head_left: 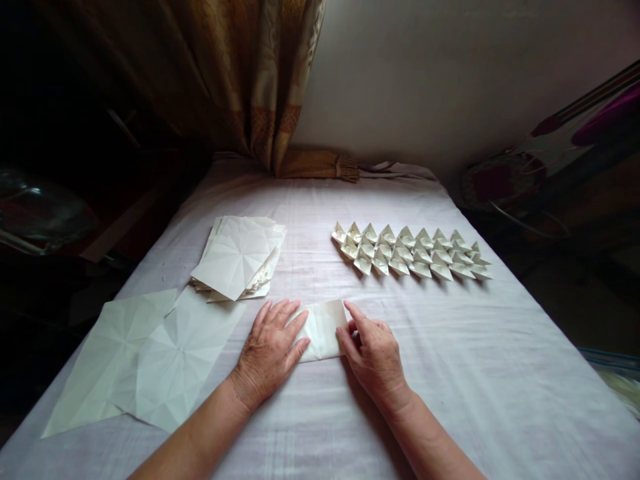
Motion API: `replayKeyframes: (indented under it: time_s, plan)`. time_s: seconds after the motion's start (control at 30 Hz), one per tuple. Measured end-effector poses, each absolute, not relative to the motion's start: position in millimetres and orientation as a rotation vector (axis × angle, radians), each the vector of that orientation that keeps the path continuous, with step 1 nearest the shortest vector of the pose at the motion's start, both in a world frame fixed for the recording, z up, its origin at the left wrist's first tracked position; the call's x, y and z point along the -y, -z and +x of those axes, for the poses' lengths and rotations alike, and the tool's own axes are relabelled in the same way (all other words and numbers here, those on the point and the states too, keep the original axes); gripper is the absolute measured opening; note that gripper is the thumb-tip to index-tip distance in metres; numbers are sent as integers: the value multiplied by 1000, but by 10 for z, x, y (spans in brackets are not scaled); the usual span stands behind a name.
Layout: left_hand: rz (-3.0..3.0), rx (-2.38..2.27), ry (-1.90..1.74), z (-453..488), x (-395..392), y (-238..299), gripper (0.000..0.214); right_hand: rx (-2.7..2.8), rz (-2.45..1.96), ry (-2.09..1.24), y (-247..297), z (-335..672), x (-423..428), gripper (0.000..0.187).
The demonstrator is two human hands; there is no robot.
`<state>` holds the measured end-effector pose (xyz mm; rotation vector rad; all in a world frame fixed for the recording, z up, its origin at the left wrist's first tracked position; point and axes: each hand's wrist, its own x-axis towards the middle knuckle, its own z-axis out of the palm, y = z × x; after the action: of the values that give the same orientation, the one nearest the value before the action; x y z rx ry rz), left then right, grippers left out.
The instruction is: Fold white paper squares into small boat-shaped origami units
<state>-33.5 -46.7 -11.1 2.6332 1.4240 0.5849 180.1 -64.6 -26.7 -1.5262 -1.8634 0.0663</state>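
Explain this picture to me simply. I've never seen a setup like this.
There's no machine here, just a person's two bare hands. The only picture comes from a camera worn on that person's head, looking forward and down.

The left hand rests on a small folded paper. The right hand touches its right edge; whether it pinches the paper is hard to tell.

On the pale cloth lie a stack of creased paper, loose creased sheets at left, and rows of pointed paper pieces at right.
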Motion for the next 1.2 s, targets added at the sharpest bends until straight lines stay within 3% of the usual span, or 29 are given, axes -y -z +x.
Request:
replayKeyframes:
  time_s: [0.63, 1.2]
  plan:
    - [2546, -1471, -877, -429, 379, 24, 19, 1991, -1501, -108, 192, 1814, 650, 18]
    - [2429, -1425, -720, -457, 361, -38, 18, 2021, -1510, -112, 183, 1818, 659, 18]
